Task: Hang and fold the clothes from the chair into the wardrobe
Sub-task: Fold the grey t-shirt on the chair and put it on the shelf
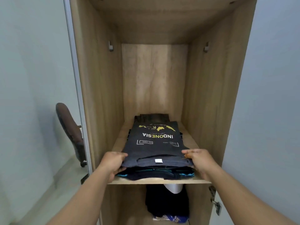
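A folded dark grey T-shirt (155, 140) with "INDONESIA" print and a yellow map lies on top of a stack of folded dark clothes (155, 173) on the wooden wardrobe shelf (159, 181). My left hand (112, 164) grips the left front corner of the grey T-shirt, thumb on top and fingers underneath. My right hand (197, 161) grips its right front corner the same way. Another dark folded garment (152, 116) shows behind the stack.
The open wardrobe (100, 78) has wooden side walls with small metal brackets (110, 46). Dark clothes (167, 202) hang or lie in the compartment below the shelf. A brown office chair (71, 132) stands at the left by the wall. Door hinges (215, 202) stick out at the lower right.
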